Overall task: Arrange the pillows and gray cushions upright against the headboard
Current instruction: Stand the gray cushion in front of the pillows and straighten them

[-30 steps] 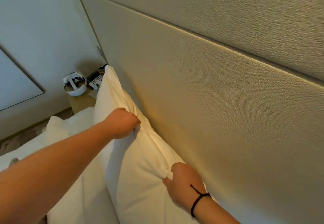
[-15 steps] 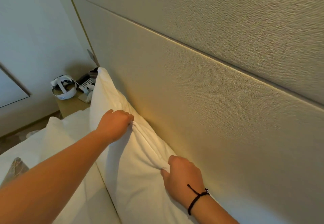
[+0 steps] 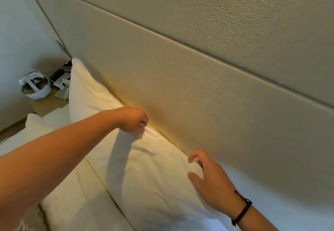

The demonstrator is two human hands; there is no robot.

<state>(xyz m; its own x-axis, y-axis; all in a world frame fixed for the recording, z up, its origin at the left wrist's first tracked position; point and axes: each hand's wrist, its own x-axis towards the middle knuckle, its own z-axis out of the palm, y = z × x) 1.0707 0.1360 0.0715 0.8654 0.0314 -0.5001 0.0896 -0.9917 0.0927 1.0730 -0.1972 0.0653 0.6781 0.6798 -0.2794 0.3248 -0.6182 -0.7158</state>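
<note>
Head view: white pillow [image 3: 137,160] upright, long top edge leaning on the beige padded headboard [image 3: 180,90], far corner poking up near the bedside tabletop [image 3: 46,105]. Left hand [image 3: 132,120] closed at the pillow's top seam, fingers [image 3: 142,123] pinching a fold of the cover right beside the headboard. Right hand [image 3: 210,182] slack and spread over the nearer stretch of the same edge, thumb and forefinger apart, nothing held; whether the palm rests on the fabric or floats just off it, hard to tell. Dark cord bracelet [image 3: 241,208] on the right wrist.

In front, lower on the bed, more white bedding [image 3: 59,169], probably a second pillow lying flat, not yet stood up. At the bottom left edge, a sliver of grayish patterned fabric [image 3: 27,223], possibly one of the gray cushions, too little showing to be sure.

On the tabletop: a white headset [image 3: 34,88] and a keypad phone [image 3: 61,80], partly hidden behind the pillow corner.

Judgement: one pillow essentially placed, only a last tug of the seam left. Remaining pillow or pillows and the gray cushions apparently undone; early to middle of the job.
</note>
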